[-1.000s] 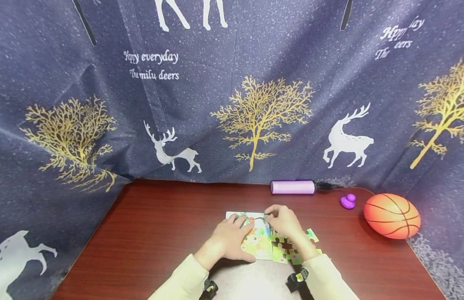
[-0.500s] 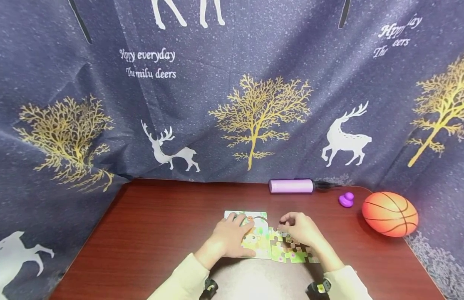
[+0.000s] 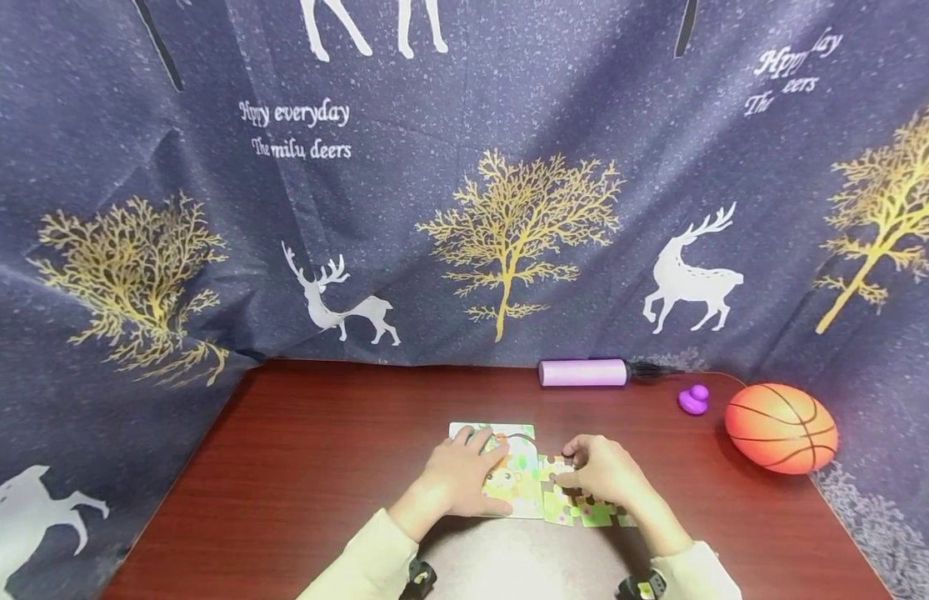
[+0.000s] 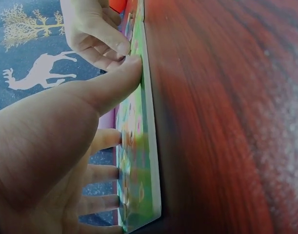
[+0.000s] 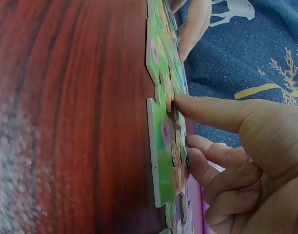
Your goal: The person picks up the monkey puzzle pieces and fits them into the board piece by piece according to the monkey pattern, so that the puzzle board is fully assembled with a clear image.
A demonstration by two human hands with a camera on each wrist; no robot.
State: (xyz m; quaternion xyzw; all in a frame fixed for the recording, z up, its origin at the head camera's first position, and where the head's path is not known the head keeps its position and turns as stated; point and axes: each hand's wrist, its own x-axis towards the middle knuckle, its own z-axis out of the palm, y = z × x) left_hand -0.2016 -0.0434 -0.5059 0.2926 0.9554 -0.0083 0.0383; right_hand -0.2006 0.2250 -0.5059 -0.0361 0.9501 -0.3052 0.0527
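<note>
My left hand (image 3: 458,475) lies spread on a cartoon animal puzzle board (image 3: 526,492), its thumb (image 4: 125,73) along the near edge and its fingertips on the printed face. To the right of the board lie interlocking jigsaw pieces (image 3: 560,507), green with pink spots. Over these, my right hand (image 3: 605,472) has its thumb (image 5: 197,108) and curled fingertips down at the pieces, set about one piece's width apart, pinching a jigsaw piece that the hand partly covers. In the right wrist view, a green piece (image 5: 161,151) stands out at the near edge.
A lilac pump (image 3: 584,372) with a black end lies at the back of the brown table (image 3: 322,442). To the right are a purple rubber duck (image 3: 693,400) and an orange basketball (image 3: 781,428). A dark blue curtain (image 3: 404,208) hangs behind.
My right hand has gone from the board's upper right corner to the jigsaw pieces on the right, then lowered its fingers onto them. The left hand stays on the board.
</note>
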